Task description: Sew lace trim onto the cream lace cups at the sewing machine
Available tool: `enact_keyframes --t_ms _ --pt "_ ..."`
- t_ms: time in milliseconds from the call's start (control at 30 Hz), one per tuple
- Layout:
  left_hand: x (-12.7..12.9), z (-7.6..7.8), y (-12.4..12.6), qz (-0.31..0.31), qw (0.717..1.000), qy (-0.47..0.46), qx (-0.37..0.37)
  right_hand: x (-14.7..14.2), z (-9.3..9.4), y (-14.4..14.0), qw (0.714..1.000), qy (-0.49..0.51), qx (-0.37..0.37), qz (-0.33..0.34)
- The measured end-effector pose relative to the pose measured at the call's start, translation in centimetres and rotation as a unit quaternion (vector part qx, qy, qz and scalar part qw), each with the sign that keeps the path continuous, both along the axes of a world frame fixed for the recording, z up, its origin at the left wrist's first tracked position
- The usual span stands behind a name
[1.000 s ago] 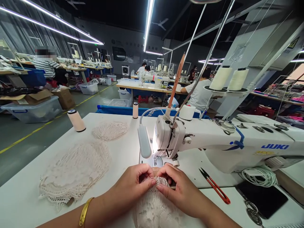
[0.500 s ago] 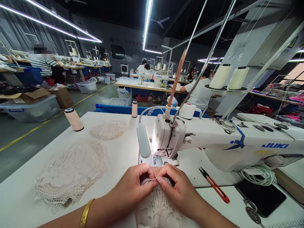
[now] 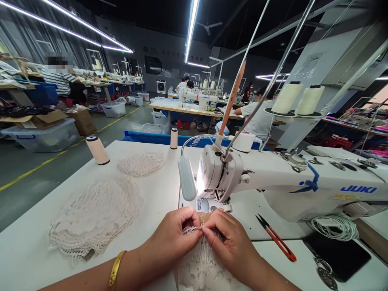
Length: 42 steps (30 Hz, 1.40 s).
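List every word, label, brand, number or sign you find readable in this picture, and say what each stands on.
"JUKI", on the near sewing machine.
"JUKI", on the far sewing machine.
Too small or blurred to read: the yellow label on the near sewing machine; the lettering on the pencil, blue cloth and back wall; the notice on the pillar.
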State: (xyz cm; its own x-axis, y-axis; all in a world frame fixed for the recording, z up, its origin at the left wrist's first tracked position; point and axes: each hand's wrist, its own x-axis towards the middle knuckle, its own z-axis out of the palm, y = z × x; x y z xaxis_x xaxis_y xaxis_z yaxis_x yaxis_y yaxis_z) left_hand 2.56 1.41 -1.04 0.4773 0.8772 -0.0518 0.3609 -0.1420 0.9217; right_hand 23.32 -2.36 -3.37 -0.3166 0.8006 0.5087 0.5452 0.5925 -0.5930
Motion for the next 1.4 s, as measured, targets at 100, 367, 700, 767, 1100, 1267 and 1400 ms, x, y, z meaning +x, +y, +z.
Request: enact_keyframes --t_ms 100,367,700,767,1100,1267,1400 --pt "0.0 -0.2 0.0 -0.002 1.0 -0.02 0.021 -0.1 0.0 -0.1 1.0 0.005 -0.002 -0.003" --pt "0.1 0.0 -0.2 0.003 0.999 -0.051 -0.014 -0.5 -0.1 0.0 1.0 0.028 0.01 -0.007" --pt "0.1 0.1 0.4 -0.012 0.999 0.012 0.049 -0.8 -0.5 0.4 0.999 -0.006 0.013 -0.045" --pt "-0.1 -0.4 0.8 -0.008 0.992 0.055 0.114 -1.0 -0.9 0.9 0.998 -0.025 0.007 -0.062" --pt "-0.2 -3.0 1.3 -0.031 0.873 0.108 0.475 -1.2 -2.4 2.1 0.983 -0.106 -0.037 -0.145" --pt "-0.3 -2.9 1.3 -0.056 0.858 0.129 0.494 -0.7 -2.5 1.8 0.983 -0.112 -0.004 -0.145" --pt "-0.5 -2.9 1.2 -0.055 0.857 0.132 0.496 -0.4 -2.4 1.4 0.983 -0.143 0.039 -0.106"
